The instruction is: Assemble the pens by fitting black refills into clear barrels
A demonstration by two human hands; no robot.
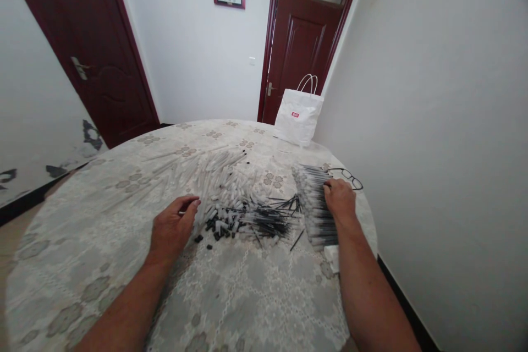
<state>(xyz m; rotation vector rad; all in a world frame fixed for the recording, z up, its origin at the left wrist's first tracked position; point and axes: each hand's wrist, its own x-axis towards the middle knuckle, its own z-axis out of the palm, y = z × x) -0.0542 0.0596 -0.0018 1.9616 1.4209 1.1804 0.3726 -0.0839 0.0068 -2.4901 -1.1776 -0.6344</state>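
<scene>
My left hand point(175, 225) hovers at the left of a pile of pen parts. Its thumb and forefinger curl to a pinch, and whatever may be between them is too small to make out. On the right, my right hand point(340, 198) is closed over a row of pens point(315, 203) with dark refills and pale ends. Its fingertips touch the row, and what they grip is hidden. Between the hands lie black refills point(270, 221), small black caps point(212, 223) and short whitish pieces point(237, 192). Clear pen barrels point(206, 170) are heaped farther back.
A patterned cloth covers the round table point(247, 297). Eyeglasses point(350, 177) lie beyond my right hand, and a white paper bag point(299, 118) stands at the far edge. A small white object point(331, 258) sits by my right forearm. A wall runs along the right.
</scene>
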